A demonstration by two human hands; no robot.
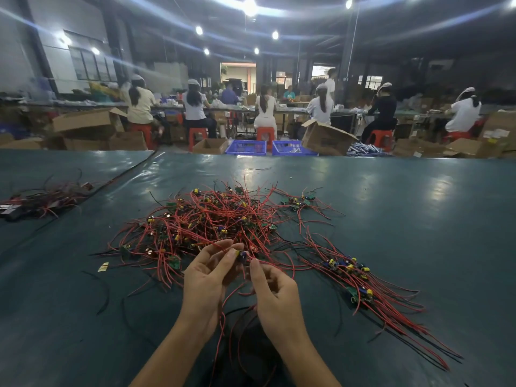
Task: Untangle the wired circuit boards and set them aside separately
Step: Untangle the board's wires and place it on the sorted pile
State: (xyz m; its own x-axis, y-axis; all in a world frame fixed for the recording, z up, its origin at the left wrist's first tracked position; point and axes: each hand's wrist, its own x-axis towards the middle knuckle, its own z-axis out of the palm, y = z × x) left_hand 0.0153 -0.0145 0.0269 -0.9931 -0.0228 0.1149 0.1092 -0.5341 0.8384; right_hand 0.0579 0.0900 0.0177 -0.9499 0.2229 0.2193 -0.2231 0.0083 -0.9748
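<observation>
I see a small circuit board (241, 255) pinched by the fingers (227, 256) of my left hand (205, 277). Just beside it, my right hand (276, 294) curls round its red wires (223, 311), at the near edge of the tangled pile (212, 219) on the worktop (418, 208).

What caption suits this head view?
Left hand and right hand hold one wired circuit board at the near edge of the tangled pile; separated boards lie to the right on the green table.

L hand (208, 277) & R hand (275, 293) were bare; forearms bare too, as far as seen; nails short.
</observation>
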